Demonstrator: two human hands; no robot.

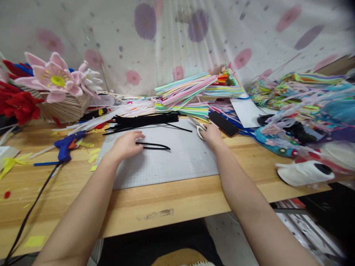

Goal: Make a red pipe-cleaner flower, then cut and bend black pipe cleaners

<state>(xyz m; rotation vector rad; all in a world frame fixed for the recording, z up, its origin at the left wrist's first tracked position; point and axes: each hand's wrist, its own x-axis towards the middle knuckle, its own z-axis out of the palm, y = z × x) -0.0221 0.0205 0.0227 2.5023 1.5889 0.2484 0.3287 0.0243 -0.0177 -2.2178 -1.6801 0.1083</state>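
Observation:
A black pipe cleaner [158, 146], bent into a narrow loop, extends rightward from the fingers of my left hand [128, 145], which are closed around its ends over the grey cutting mat [177, 162]. My right hand [212, 133] is at the mat's back right corner, its fingers on the pale handles of the scissors [200, 130]. The blades point back and left. Just behind my left hand lies a bundle of black pipe cleaners [146, 120], with one strand sticking out to the right.
A blue glue gun [65, 146] with a cord lies left of the mat among yellow scraps. Coloured pipe cleaners [188, 92] are piled behind. A dark phone [223, 123] sits beside my right hand, a white roll [302, 173] at the right edge, pink flowers [57, 79] at the left.

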